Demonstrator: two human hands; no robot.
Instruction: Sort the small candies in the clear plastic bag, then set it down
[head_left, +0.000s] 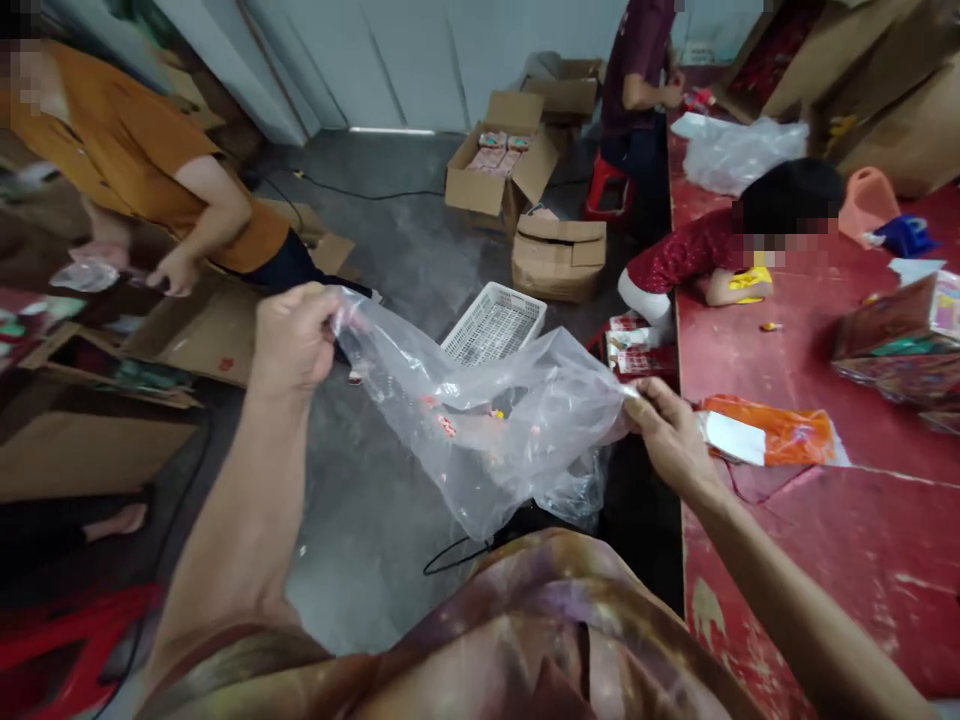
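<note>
A large clear plastic bag (480,450) is stretched between my two hands in front of my body. My left hand (295,335) is closed on its left upper edge, held a little higher. On the other side, my right hand (667,430) pinches the right corner of the bag, close to the red table (795,540). The bag sags in the middle, and small red and yellow bits show in or through the plastic. An orange package (802,435) with a white card (735,438) lies on the table beside my right hand.
A white basket (495,325) and cardboard boxes (559,260) stand on the floor ahead. One person (150,170) is at the left; another (690,250) leans on the table, and one sits farther back. A red stool (67,640) is at lower left.
</note>
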